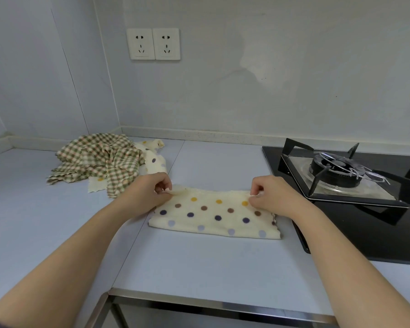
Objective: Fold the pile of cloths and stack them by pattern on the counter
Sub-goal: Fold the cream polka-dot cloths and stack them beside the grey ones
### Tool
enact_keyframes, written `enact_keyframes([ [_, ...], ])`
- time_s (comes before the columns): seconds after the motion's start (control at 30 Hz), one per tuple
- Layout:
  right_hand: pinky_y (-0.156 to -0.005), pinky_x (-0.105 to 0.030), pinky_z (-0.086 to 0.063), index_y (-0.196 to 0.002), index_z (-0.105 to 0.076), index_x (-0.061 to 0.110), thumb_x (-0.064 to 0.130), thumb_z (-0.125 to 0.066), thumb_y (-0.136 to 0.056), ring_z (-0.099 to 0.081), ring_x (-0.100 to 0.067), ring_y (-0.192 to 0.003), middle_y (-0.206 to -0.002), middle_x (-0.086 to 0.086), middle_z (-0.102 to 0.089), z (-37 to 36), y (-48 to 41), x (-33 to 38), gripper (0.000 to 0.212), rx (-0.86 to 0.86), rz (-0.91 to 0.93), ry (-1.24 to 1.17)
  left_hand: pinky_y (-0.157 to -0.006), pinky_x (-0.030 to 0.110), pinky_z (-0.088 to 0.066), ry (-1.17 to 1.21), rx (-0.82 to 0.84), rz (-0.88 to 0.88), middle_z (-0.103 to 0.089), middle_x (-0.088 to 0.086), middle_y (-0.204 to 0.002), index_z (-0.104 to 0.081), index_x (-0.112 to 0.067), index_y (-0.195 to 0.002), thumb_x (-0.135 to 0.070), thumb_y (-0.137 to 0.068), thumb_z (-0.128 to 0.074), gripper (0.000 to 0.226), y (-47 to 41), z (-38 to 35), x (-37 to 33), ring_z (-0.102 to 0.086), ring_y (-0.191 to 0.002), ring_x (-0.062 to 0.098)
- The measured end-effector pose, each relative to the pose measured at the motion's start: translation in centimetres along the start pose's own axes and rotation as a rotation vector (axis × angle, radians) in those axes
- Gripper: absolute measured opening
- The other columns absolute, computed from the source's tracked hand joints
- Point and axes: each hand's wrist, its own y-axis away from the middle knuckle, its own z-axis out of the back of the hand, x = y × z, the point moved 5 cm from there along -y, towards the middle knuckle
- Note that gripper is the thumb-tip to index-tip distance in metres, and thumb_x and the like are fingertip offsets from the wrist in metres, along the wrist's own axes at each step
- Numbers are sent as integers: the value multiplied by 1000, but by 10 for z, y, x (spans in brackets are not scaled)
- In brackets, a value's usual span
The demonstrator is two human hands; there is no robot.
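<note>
Grey counter [199, 261]: left hand [149, 195] and right hand [270, 197] pinch the dotted cloth [213, 216] by its far corners, half-folded; next, fold across, away from the unfolded pile [100, 162] left of the grip.

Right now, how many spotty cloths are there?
2. One spotty cloth lies folded, pinched by the left hand and right hand. A second spotty cloth peeks from under the checked cloths, back left. More may hide there.

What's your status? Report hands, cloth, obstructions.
Left hand and right hand each pinch a far corner of the dotted cloth. Cloth folded, flat on counter. Unfolded pile back left; hob close on right.
</note>
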Motion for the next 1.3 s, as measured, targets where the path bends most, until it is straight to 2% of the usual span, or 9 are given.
enact_keyframes([
  [0.2,-61,-21,-42,-71,-59,21,17,-64,-80,-57,-10,-76,-83,8,-63,9,-1,-4,11,-124,-12,-140,-59,10,-44,272,-181,37,-59,-5,-64,-64,-15,-71,-6,-80,-75,17,1,20,-4,-51,-57,0],
  [0.37,-62,-16,-40,-70,-57,19,16,-67,-81,-56,-10,-75,-83,7,-64,17,1,-3,16,-283,21,-208,-67,24,-51,406,-139,19,-64,8,-73,-61,-6,-75,3,-82,-69,13,2,26,-9,-61,-70,18],
  [0.5,-60,-8,-38,-71,-58,16,15,-68,-82,-54,-3,-73,-78,8,-63,22,1,-1,15,-370,56,-240,-68,29,-44,406,-75,-10,-57,12,-73,-65,-17,-76,3,-84,-64,22,1,27,-14,-51,-67,20],
  [0.67,-63,-8,-39,-73,-60,13,16,-69,-83,-56,-3,-76,-79,8,-64,22,0,-1,13,-392,84,-241,-63,11,-45,387,-44,35,-68,-9,-69,-74,-21,-80,0,-87,-62,25,2,25,-20,-56,-61,-2],
  [0.8,-60,-7,-36,-75,-61,10,15,-70,-83,-53,4,-67,-78,7,-64,25,2,2,13,-421,125,-278,-73,21,-52,458,-156,61,-72,7,-87,-77,-24,-76,-4,-87,-66,25,2,31,-13,-62,-77,13],
  [0.87,-57,-8,-35,-75,-60,9,13,-69,-84,-50,5,-59,-77,4,-64,26,4,5,13,-422,151,-323,-68,16,-54,488,-225,58,-74,-6,-81,-76,-23,-74,-3,-85,-68,24,1,34,-14,-65,-72,4],
  [1.0,-52,-14,-30,-72,-55,13,15,-68,-86,-35,-6,-53,-65,3,-52,27,6,7,19,-390,190,-445,-41,5,-36,527,-286,14,-64,-13,-55,-68,-5,-79,0,-82,-70,6,1,40,-22,-51,-41,-3],
  [1.13,-58,-26,-33,-71,-54,13,11,-70,-84,-36,-17,-59,-63,5,-48,31,6,6,21,-396,249,-568,-57,12,-49,489,-299,-19,-70,-6,-66,-69,-6,-79,-2,-79,-74,7,0,48,-22,-62,-61,2],
  [1.3,-65,-31,-41,-72,-58,10,13,-79,-76,-45,-22,-68,-73,14,-58,37,8,5,22,-443,241,-716,-57,13,-50,536,-314,-43,-69,6,-72,-67,-3,-79,1,-79,-73,7,0,54,-29,-62,-60,5],
])
